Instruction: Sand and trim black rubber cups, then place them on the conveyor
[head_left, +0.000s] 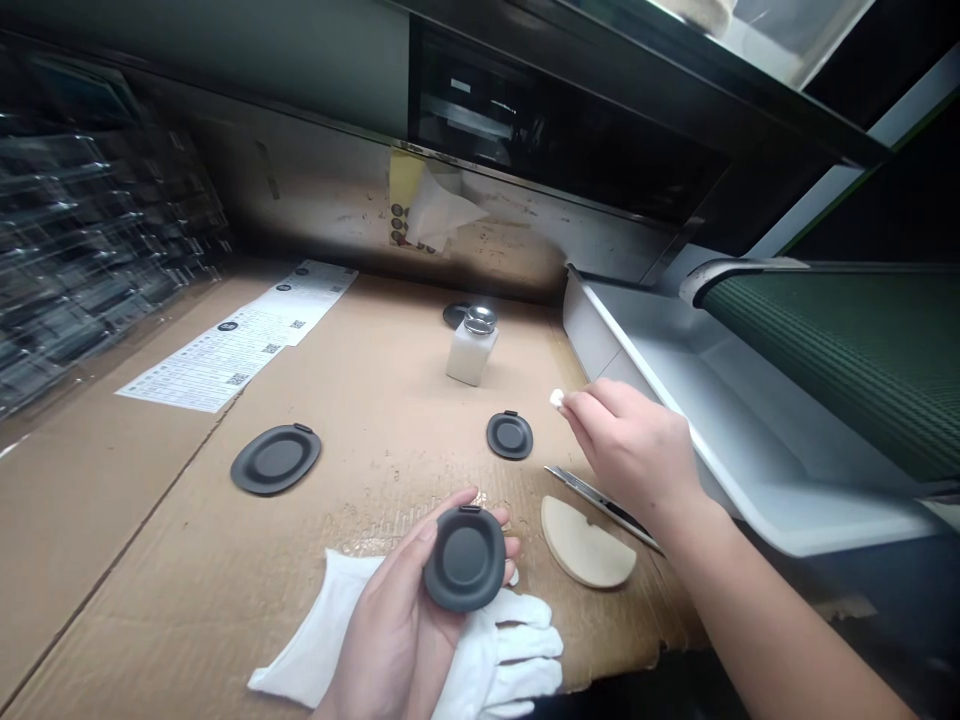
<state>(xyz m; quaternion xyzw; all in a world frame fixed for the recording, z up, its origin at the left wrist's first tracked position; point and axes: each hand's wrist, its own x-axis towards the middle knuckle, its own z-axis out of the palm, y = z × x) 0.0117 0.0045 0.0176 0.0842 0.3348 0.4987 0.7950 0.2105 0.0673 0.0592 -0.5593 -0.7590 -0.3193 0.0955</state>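
My left hand, palm up, grips a dark grey rounded cap-like piece with a round recess and a small tab at its top. Between the fingertips of my right hand is a small white wad, its material too small to make out. A similar dark piece lies left of my right hand, and a larger oval one lies farther left. White gloves rest beneath my left hand. Near my right wrist are a utility knife and a beige half-round pad.
A white pump bottle with a metal top stands mid-table, a dark piece behind it. Printed sheets lie on the cardboard. Stacked clear plastic trays rise at left. A white bin and green conveyor belt flank the right.
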